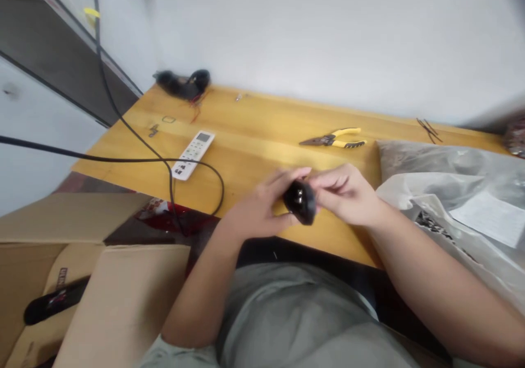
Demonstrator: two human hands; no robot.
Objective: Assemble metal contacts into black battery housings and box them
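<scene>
We see a yellow-brown wooden table (262, 122) stretching from the left of the frame to the right, its far edge along the pale wall. Near its upper left corner we find a black object (180, 86) with thin red wires trailing from it, and just right of it, tiny bits (238, 98). Below sit small metal pieces (153, 131) beside a thin loop (168, 120). A white remote control (194, 152) lies slanted, left of centre. Right of centre we have pliers (334, 138) with yellow-and-black handles, jaws pointing left. Towards the right edge rest dark thin strands (429, 131) and, below them, bulky plastic bags (459, 157).
</scene>
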